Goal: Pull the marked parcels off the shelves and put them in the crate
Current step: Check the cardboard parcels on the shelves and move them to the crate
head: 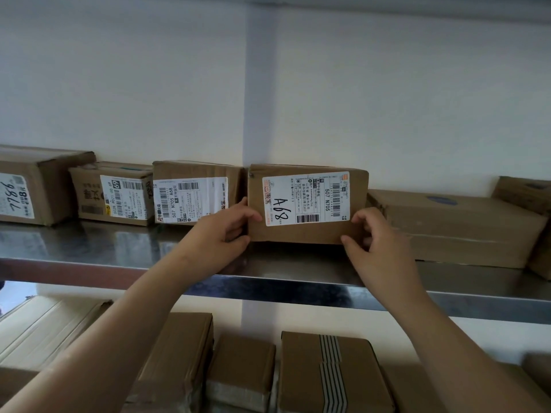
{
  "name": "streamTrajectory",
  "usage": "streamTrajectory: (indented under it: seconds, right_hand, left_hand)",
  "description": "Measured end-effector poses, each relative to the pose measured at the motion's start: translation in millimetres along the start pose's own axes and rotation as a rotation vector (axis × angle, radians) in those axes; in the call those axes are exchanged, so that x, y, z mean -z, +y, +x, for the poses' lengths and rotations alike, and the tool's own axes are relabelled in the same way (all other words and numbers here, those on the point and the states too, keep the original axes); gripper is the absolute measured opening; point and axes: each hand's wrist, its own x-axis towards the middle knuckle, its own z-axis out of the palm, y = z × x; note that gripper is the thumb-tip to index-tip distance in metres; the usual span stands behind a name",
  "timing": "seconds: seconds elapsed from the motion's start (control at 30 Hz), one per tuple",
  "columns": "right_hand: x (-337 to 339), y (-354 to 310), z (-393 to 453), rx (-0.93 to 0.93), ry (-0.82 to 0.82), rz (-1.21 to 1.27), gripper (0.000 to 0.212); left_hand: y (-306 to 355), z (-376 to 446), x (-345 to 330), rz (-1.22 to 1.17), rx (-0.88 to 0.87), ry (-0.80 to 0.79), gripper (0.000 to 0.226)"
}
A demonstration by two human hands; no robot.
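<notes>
The marked parcel (307,204), a brown cardboard box with a white label handwritten "A68", stood on the upper steel shelf (89,248), set back from the shelf's front lip and in front of the white wall. The left hand (222,231) gripped its lower left corner, thumb lying on the front face by the label's edge and the other fingers (238,232) curled round the left side. The right hand (378,245) held the lower right corner, thumb tip against the bottom front edge and the fingers curled at the right side; whether they pressed the cardboard or only touched it could not be told.

Just beside it on the left, touching or nearly so, sat a neighbouring box (193,193) whose label read "507 N705 A68". Further left came a smaller box (114,193) marked "69", then a large box (35,186) cut by the frame's edge. To the right lay a long flat carton (456,228), lower than the parcel, its end close to the right hand, and more cartons (524,193) beyond it.

A strip of bare, reflective steel ran in front of the row along the shelf. On the lower shelf, under the forearms, several brown boxes (328,374) lay flat and tightly packed, one with grey striped tape, beside a pale flat package (38,329) at the left
</notes>
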Motion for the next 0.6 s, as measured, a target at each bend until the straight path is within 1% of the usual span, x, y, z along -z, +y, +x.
streamTrajectory:
  seconds: [0.1,0.23,0.33,0.43,0.6]
  right_hand:
    - [-2,1,0,-0.009,-0.026,0.017,0.022]
    - [-2,-1,-1,-0.022,-0.057,-0.005,0.031]
    - [-2,-1,-2,-0.028,-0.06,-0.022,0.032]
    - [-2,-1,-3,-0.014,-0.034,-0.031,0.029]
    - [-6,1,-3,0.016,0.002,-0.079,0.029]
  left_hand:
    - [-1,2,-1,0.03,-0.016,-0.01,0.045]
    - [-7,5,0,0.057,-0.015,0.004,0.049]
    - [-9,5,-1,0.079,-0.019,0.007,0.052]
    - [-9,5,0,0.021,0.011,0.014,0.052]
    - [-12,10,-2,-0.057,0.033,-0.124,0.069]
